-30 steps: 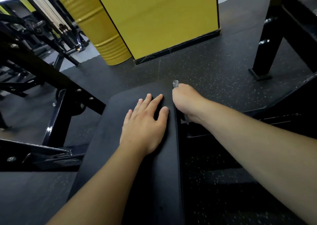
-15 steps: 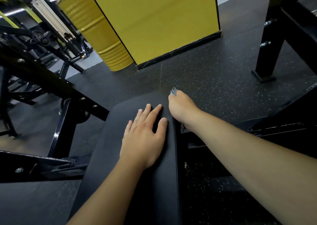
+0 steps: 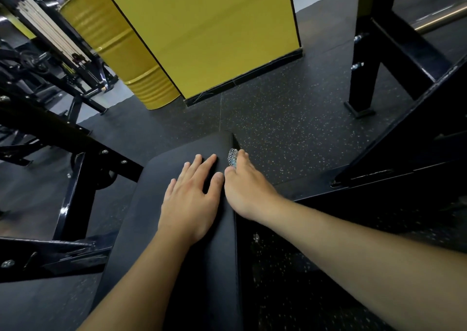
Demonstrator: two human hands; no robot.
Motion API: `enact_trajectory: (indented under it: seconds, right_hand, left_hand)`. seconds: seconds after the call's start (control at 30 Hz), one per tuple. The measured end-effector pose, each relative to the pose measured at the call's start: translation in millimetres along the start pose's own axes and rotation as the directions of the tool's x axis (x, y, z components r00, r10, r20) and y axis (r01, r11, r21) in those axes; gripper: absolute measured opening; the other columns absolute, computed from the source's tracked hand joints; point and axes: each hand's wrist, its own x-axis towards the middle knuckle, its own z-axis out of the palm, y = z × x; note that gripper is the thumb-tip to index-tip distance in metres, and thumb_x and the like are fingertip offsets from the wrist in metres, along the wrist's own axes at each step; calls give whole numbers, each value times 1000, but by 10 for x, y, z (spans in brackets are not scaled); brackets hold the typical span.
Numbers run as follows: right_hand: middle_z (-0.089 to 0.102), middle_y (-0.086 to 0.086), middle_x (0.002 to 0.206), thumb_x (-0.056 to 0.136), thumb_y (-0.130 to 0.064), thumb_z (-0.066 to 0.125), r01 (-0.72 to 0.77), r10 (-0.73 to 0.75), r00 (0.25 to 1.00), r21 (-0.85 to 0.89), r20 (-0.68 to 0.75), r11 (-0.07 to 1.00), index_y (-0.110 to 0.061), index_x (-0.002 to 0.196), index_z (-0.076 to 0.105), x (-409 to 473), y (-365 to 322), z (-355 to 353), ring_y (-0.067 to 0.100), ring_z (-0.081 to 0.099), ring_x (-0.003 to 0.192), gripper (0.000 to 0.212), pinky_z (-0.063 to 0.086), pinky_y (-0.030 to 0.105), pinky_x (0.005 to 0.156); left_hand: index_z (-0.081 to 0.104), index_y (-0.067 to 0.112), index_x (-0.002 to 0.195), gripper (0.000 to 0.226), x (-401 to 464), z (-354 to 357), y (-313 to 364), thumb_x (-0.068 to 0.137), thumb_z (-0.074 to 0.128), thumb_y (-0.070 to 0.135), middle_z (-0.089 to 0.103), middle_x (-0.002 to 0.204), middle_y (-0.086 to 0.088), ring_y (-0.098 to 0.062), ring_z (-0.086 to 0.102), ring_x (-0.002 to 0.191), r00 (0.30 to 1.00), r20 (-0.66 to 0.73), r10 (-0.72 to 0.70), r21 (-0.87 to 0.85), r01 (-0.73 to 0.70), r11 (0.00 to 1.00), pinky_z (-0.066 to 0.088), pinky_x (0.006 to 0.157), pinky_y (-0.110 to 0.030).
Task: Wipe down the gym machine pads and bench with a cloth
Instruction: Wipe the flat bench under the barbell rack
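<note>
Two hands are seen on one padded surface. Beyond both hands, a yellow panel [image 3: 202, 32] and a yellow drum [image 3: 121, 53] are observed standing on the speckled rubber floor [image 3: 290, 133]. To the left of the left hand, a black steel frame [image 3: 75, 191] is noted; to the right of the right hand, a further black upright [image 3: 366, 53] is seen.

Beneath the hands lies the black bench pad [image 3: 156, 229], here recorded as the desk. Its upholstery appears matte, smooth and dark, with rounded far corners; no streaks, moisture or soil can be made out, so cleaned and uncleaned areas cannot be told apart. Progress is therefore judged as under way along the pad's right edge, with the remaining pads not shown as treated.

The left hand [image 3: 189, 199] is laid flat on the pad, fingers straight and spread, holding nothing. The right hand [image 3: 247, 189] is placed just beside it, over the pad's right edge, fingers curled around the cloth [image 3: 232, 157].

Only a small patterned blue-grey tuft of the cloth is visible, protruding beyond the fingertips against the pad's edge.
</note>
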Motion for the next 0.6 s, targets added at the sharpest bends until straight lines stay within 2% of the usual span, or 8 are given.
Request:
enact_trajectory:
  seconds: [0.1, 0.23, 0.37, 0.47, 0.6]
  right_hand:
    - [-7, 6, 171, 111, -21, 22, 1, 0, 1000, -5, 29, 1000, -7, 162, -4, -44, 30, -4, 16, -2, 157, 59, 4, 22, 117]
    - [-2, 10, 171, 110, -18, 23, 7, -6, 1000, 51, -27, 999, -4, 162, 1, 138, -10, 10, 20, 0, 157, 57, 4, 23, 118]
    - [1, 12, 171, 110, -15, 23, 14, -12, 998, 31, -53, 999, -1, 161, 4, 445, -30, -101, 24, 6, 157, 56, 9, 24, 115]
    - [1, 10, 171, 110, -18, 24, 29, -23, 996, 62, -86, 998, -5, 162, 5, 577, -56, -150, 25, 9, 157, 57, 14, 31, 119]
    - [1, 8, 171, 111, -21, 23, 28, -25, 995, 27, -97, 999, -10, 163, 6, 567, -59, -88, 22, 7, 157, 56, 11, 31, 121]
  left_hand:
    - [24, 56, 155, 52, -20, 7, 10, 103, 27, 59, 10, 168, 24, 2, 0, 155, 1000, 1, 2, -5, -2, 1000, 6, 128, -38]
    - [22, 56, 155, 51, -23, -7, 1, 104, 25, 57, 10, 168, 24, 2, 0, 154, 1000, 1, 7, 16, -7, 1000, 6, 128, -38]
    - [22, 57, 155, 51, -11, 9, 14, 104, 26, 59, 10, 167, 26, 3, 0, 154, 1000, 3, 8, 21, -8, 1000, 7, 128, -39]
    - [22, 56, 155, 51, -16, -8, 42, 105, 27, 58, 10, 167, 25, 3, 0, 154, 1000, 4, -3, 14, 3, 1000, 6, 128, -38]
    - [25, 54, 156, 51, -9, -13, 61, 105, 29, 55, 13, 168, 22, 0, 2, 155, 1000, 1, -1, 0, 1, 1000, 7, 128, -40]
